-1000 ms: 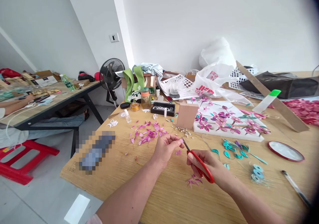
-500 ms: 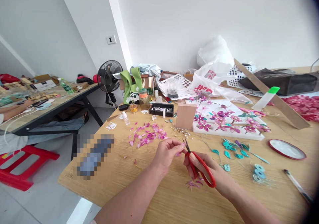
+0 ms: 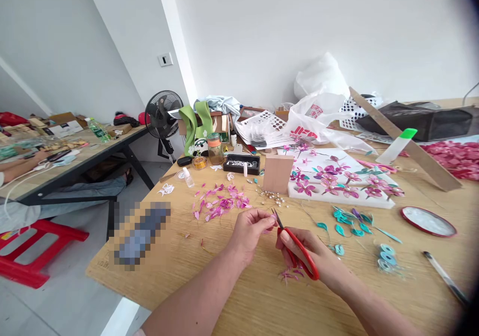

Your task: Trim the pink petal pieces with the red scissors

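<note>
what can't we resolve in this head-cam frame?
- Pink petal piece pinched by left hand: mostly hidden by fingers, shape unclear.
- Scissors in right hand: blade tips too small to read.
- Blurred patch on table: pixelated.
- Metal tool: lost in the dark right-edge vignette.

Pixelated patch blurs sth. at worktop's left edge; petal in left hand too small to tell.
</note>
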`<state>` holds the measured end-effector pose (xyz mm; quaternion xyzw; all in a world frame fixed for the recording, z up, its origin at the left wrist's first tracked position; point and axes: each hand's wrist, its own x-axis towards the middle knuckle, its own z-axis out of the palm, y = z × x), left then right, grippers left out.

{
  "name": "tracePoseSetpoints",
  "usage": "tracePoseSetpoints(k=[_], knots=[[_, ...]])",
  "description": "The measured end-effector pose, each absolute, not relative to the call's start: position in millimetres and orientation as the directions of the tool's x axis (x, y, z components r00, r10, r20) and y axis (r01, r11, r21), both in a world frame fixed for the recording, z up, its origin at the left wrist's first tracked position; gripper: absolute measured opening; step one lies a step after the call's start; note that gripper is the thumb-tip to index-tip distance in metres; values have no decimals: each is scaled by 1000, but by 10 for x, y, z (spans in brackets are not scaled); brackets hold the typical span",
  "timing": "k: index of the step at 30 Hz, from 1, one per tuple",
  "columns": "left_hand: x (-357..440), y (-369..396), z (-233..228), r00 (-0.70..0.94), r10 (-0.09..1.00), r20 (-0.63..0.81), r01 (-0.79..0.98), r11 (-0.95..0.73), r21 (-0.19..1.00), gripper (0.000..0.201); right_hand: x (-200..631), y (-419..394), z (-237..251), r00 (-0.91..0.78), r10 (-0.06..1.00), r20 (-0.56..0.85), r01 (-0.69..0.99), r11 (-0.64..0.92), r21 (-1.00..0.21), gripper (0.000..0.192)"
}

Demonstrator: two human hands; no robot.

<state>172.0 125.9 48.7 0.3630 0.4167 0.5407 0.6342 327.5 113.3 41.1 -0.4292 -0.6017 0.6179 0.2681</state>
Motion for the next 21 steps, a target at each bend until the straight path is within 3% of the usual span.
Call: tracePoseSetpoints(k=[21], knots=[[1694,1284,478,76,987,-140,-389,159,908,16,3297,1150,463,-468,846,-256,260,-145,-955,60]])
